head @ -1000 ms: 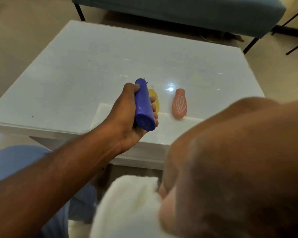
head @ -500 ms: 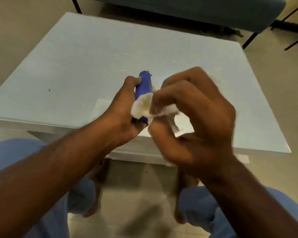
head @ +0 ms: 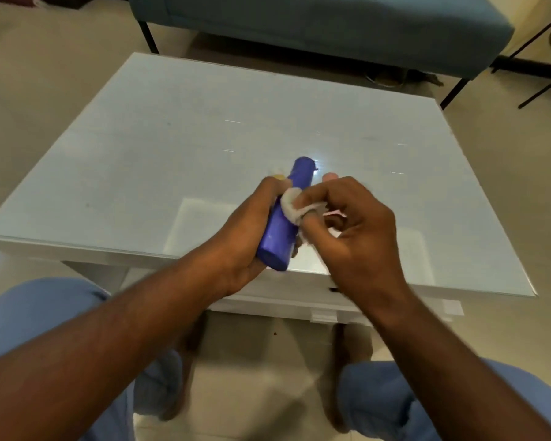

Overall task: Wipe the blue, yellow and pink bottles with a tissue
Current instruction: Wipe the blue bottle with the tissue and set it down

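My left hand (head: pixel 245 237) grips the blue bottle (head: pixel 283 227) around its lower half and holds it tilted above the near edge of the white table (head: pixel 140 173), base towards me. My right hand (head: pixel 353 230) pinches a crumpled white tissue (head: pixel 295 208) and presses it against the bottle's right side near the middle. A small tip of the yellow bottle (head: pixel 279 177) peeks out behind my left hand. The top of the pink bottle (head: pixel 329 176) shows just beyond my right fingers; the rest of both is hidden.
A teal bench (head: pixel 315 23) on black legs stands beyond the table's far edge. Dark metal legs of another piece of furniture (head: pixel 541 84) are at the far right. My knees in blue trousers (head: pixel 39 316) sit below the table's front edge.
My right hand came in from close to the camera with the tissue and now rubs it on the blue bottle, lower on its side than half a second ago. The left hand keeps its grip.
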A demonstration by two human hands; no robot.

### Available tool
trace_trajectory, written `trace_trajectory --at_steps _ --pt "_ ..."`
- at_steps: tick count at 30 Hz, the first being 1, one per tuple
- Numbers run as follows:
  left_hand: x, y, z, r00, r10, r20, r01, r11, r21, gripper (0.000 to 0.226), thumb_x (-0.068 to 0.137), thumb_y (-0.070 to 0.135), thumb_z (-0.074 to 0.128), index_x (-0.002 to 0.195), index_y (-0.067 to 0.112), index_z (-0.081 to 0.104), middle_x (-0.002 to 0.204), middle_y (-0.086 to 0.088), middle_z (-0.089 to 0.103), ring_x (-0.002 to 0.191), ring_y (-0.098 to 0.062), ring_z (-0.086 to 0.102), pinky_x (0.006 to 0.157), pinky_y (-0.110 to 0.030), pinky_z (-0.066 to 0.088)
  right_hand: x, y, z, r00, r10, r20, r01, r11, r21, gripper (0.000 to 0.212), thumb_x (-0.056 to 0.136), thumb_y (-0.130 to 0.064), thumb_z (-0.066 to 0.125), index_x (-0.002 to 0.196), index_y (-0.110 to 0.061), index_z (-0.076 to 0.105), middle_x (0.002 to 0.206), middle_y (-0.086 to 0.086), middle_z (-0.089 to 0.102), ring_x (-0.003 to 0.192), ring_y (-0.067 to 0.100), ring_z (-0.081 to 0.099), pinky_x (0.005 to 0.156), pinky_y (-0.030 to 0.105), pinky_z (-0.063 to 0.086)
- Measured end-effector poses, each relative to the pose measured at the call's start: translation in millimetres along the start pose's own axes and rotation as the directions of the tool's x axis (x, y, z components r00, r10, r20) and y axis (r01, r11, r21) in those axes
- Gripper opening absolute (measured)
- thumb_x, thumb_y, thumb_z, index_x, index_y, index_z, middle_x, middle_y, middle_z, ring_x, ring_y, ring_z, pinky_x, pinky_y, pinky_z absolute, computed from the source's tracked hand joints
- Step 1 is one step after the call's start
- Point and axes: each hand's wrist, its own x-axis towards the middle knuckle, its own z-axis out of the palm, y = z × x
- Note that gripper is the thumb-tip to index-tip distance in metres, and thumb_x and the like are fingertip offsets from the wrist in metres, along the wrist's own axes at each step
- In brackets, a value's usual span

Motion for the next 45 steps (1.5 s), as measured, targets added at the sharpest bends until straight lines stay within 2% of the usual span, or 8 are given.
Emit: trace_trajectory --at_steps 3,9,13,17,20,26,34,45 --pt "-2 -8 6 0.999 0.009 0.052 -0.012 0.998 0.060 0.045 0.098 0.045 0.049 0.120 0.007 0.058 0.094 -0.014 0.068 0.073 -0.021 0.063 0.070 -0.033 0.054 15 12 -8 0.983 0.107 -0.149 -0.112 0.993 -0.022 0.006 0.096 -0.011 0.075 0.100 -0.016 0.076 0.101 -0.001 0.074 0.091 0.014 0.072 0.079 0.033 0.063" --pt "12 5 -5 0.995 -0.044 -0.089 0.018 0.963 -0.271 0.040 0.091 0.041 0.058 0.109 0.006 0.064 0.079 -0.006 0.063 0.063 -0.015 0.059 0.062 -0.031 0.052 -18 -11 18 0.985 -0.099 0.138 0.091 0.994 0.065 0.018 0.085 0.008 0.073 0.092 -0.008 0.076 0.096 -0.001 0.072 0.093 0.015 0.071 0.074 0.018 0.054" --pt "13 5 -5 0.993 -0.111 -0.042 0.092 0.944 -0.317 0.044 0.089 0.040 0.061 0.115 0.005 0.062 0.083 -0.009 0.065 0.072 -0.020 0.062 0.066 -0.030 0.054 -10 -5 14 0.999 -0.025 0.042 0.022 0.998 0.056 0.015 0.087 0.007 0.072 0.093 -0.007 0.074 0.096 0.002 0.073 0.088 0.008 0.071 0.078 0.006 0.051" --pt "11 -8 4 0.999 -0.023 -0.026 0.015 0.964 -0.267 0.038 0.093 0.036 0.061 0.122 0.011 0.062 0.096 -0.013 0.071 0.082 -0.024 0.069 0.072 -0.036 0.061 1 -1 9 0.998 0.049 -0.031 -0.047 0.997 0.054 0.011 0.092 -0.023 0.070 0.097 -0.014 0.074 0.095 -0.006 0.070 0.089 0.012 0.071 0.079 0.019 0.058" --pt "16 -4 0 0.999 -0.011 -0.051 0.000 0.974 -0.225 0.039 0.090 0.035 0.068 0.118 0.009 0.063 0.091 -0.012 0.066 0.079 -0.023 0.065 0.075 -0.037 0.056 -5 -4 10 0.998 -0.050 0.027 0.050 0.999 0.012 0.011 0.087 -0.002 0.068 0.089 -0.012 0.073 0.092 -0.018 0.067 0.082 0.015 0.068 0.097 0.043 0.057" --pt "16 -1 -3 0.997 0.013 -0.075 -0.023 0.992 -0.126 0.035 0.084 0.029 0.074 0.113 0.012 0.065 0.090 -0.009 0.071 0.080 -0.025 0.068 0.075 -0.040 0.059 -3 3 0 0.999 -0.032 0.012 0.032 0.999 -0.009 0.011 0.088 -0.004 0.070 0.093 -0.012 0.077 0.095 -0.001 0.072 0.090 0.011 0.072 0.080 0.016 0.057" --pt "13 5 3 0.998 0.060 -0.025 -0.065 0.958 -0.279 0.028 0.090 0.031 0.068 0.111 0.013 0.066 0.092 -0.004 0.075 0.076 -0.020 0.072 0.070 -0.037 0.062 1 2 0 1.000 0.019 0.011 -0.020 0.995 0.100 0.011 0.096 -0.012 0.068 0.106 -0.014 0.073 0.105 0.001 0.073 0.102 0.012 0.072 0.079 0.018 0.061" --pt "20 7 -5 0.971 0.141 -0.194 -0.222 0.837 -0.500 0.042 0.097 0.040 0.059 0.126 0.009 0.061 0.119 -0.012 0.073 0.106 -0.031 0.071 0.097 -0.049 0.054 -2 -3 12 0.983 0.181 -0.013 -0.178 0.977 0.119 0.018 0.097 -0.020 0.076 0.111 -0.012 0.070 0.106 0.001 0.073 0.094 0.010 0.071 0.075 0.012 0.057"
